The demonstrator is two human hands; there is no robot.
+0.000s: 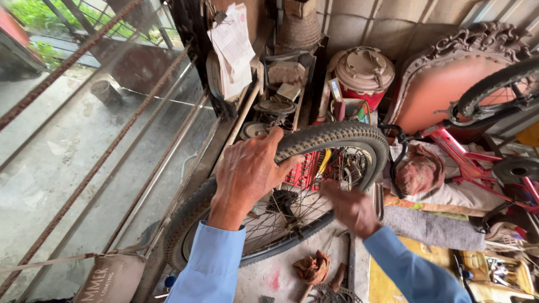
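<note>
Currently: wheel held by one hand at the tread, slip risk

Left hand (250, 171) is clamped over the tyre tread of the bicycle wheel (281, 196), fingers curled over the top edge, mid-frame. Right hand (352, 209) is blurred just right of the hub (282, 202), near the spokes; can't tell whether its grip is closed on anything or free.

Wheel sits centre frame, tilted, lower edge near the worktop (281, 275).

Risks, my read:
- Single firm hold at the rim: wheel could pivot about that hand and drop onto the rag (313, 267) and tools below.
- Fingers close to spokes: pinch if the wheel turns.
- Cluttered surroundings, the red bike frame (466, 151) at right: tyre may snag.

Orientation: wheel plane leans up and away; its longest visible span runs lower left to upper right of frame. Axle axis points roughly toward the camera.
</note>
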